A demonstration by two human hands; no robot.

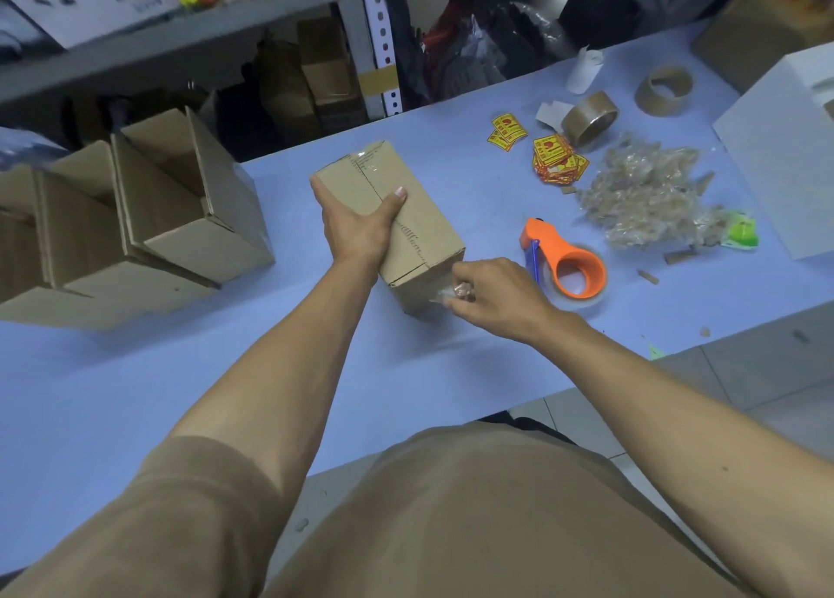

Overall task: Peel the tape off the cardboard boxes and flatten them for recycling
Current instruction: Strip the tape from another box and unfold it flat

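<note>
Tape (444, 297) between right fingers (458, 288)

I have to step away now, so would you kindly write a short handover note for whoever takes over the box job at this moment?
Left hand grips the closed box from above, steadying it on the table.
Right hand pinches a strip of clear tape at the box's near end, partly peeled.
Done: a heap of stripped tape lies to the right.
Left: finish peeling this box and flatten it; open boxes on the left still stand unflattened.
</note>
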